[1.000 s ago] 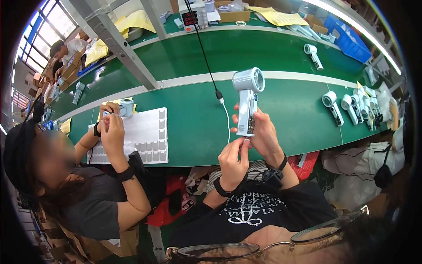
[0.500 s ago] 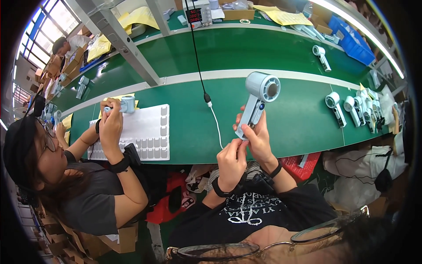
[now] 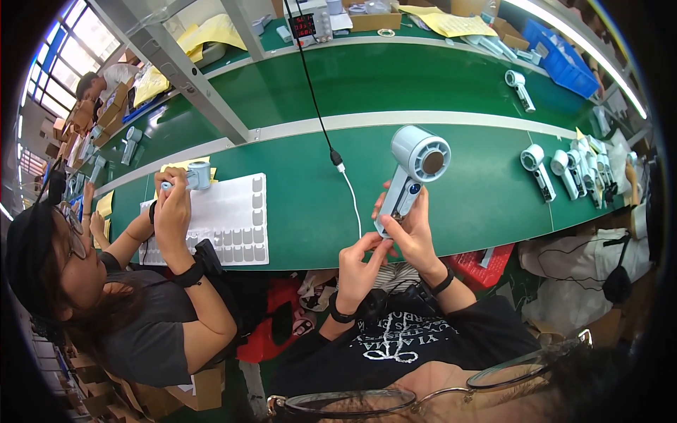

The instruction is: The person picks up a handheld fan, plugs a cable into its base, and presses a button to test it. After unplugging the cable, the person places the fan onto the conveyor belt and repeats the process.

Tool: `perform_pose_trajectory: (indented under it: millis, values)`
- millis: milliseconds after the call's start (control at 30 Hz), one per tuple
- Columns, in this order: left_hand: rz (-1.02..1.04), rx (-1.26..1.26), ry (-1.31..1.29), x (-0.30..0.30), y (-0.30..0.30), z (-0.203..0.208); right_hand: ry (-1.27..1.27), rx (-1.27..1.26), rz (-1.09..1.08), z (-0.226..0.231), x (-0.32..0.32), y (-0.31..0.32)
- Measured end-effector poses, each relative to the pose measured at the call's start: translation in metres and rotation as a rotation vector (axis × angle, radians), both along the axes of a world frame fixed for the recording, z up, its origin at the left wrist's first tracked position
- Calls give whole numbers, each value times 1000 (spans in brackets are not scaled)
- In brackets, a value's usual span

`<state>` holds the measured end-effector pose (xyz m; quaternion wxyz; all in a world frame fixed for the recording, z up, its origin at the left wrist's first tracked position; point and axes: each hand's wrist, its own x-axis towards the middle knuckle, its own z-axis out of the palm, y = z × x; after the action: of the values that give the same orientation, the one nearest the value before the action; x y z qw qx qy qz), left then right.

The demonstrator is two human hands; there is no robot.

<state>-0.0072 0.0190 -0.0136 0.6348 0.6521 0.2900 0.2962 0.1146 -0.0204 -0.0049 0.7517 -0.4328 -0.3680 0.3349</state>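
At our far left, a co-worker [image 3: 141,317] in a dark cap sits at the green worktop [image 3: 303,211], both hands raised around a pale blue fan [image 3: 199,175] above a white sheet [image 3: 229,201] with rows of grey stickers. Right of that sheet, a black cable [image 3: 310,84] hangs from above and joins a white cable [image 3: 350,194], which curves down to our left hand [image 3: 357,273].

That hand has its thumb and fingertips pinched together on the cable's end, right at the base of our pale blue handheld fan [image 3: 407,175]; our fingers hide the plug itself. The fan is held up in front of the worktop, its round head above both our hands and its handle slanting down between them.

Our right hand [image 3: 417,247] is closed around the lower handle, thumb across the front and fingers wrapped behind.

Farther right, a red basket [image 3: 490,264] sits below the worktop's edge. One fan [image 3: 520,92] lies on the far strip, another [image 3: 537,173] nearer us, just beside a cluster of fans [image 3: 582,173].
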Motion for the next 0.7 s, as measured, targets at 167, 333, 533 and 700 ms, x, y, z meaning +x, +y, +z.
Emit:
perform_pose_trajectory:
  millis: [167, 333, 533, 700]
  values:
    - [4, 118, 6, -4, 2, 2, -40, 7, -43, 7, -8, -1]
    - [-6, 193, 21, -7, 6, 0, -65, -2, -60, 8, -10, -1]
    - [3, 258, -27, -4, 10, -4, -23, 2, -51, 7, -10, 0]
    - [24, 318, -90, -4, 10, -9, -102, -35, -39, 7, -6, -1]
